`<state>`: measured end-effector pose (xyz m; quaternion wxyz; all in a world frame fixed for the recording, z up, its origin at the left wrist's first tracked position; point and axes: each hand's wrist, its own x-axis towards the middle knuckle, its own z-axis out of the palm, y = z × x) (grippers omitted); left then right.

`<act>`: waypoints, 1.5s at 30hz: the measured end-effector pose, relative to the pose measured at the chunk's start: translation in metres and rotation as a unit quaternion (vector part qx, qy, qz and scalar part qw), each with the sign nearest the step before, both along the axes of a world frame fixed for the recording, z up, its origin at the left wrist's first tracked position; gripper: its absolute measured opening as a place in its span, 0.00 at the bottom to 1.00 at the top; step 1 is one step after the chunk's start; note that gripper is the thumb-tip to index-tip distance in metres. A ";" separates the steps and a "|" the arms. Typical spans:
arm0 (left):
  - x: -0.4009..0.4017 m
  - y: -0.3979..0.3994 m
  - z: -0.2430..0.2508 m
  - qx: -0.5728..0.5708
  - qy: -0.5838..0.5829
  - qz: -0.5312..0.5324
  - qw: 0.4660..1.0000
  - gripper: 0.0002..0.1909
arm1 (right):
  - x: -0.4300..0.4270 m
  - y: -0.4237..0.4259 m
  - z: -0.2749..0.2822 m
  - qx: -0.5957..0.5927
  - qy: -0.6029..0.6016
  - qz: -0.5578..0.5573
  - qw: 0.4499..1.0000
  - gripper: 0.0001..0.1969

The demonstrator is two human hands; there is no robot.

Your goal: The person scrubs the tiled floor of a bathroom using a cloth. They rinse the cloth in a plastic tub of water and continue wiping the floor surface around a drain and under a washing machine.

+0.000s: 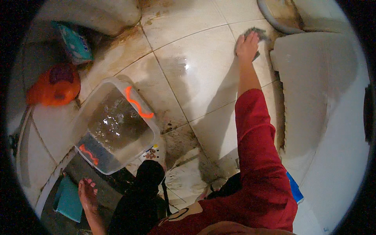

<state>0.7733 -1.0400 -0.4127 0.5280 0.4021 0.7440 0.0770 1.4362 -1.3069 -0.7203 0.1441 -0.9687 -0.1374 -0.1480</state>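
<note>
My right hand (247, 48), at the end of a red sleeve, presses a dark grey cloth or scrubbing pad (261, 31) against a pale tile surface (202, 67). The hand partly covers the pad, so its full shape is hidden. A wet, shiny patch lies on the tiles left of the hand. My left hand is out of view. To the left stands a clear plastic tub (154, 129) with orange squiggles on its sides. Murky brown water (117, 123) with bubbles fills part of it.
An orange plastic vessel (55, 85) and a teal packet (75, 44) lie at the left. What looks like a bare foot (88, 194) is beside a teal object (69, 199). A large white fixture (311, 94) borders the right. Brown grime (126, 44) stains the tiles.
</note>
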 end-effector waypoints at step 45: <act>0.306 -0.142 0.006 -0.066 -0.220 -0.572 0.787 0.17 | -0.211 -0.206 0.072 -0.086 0.444 0.072 0.889 0.35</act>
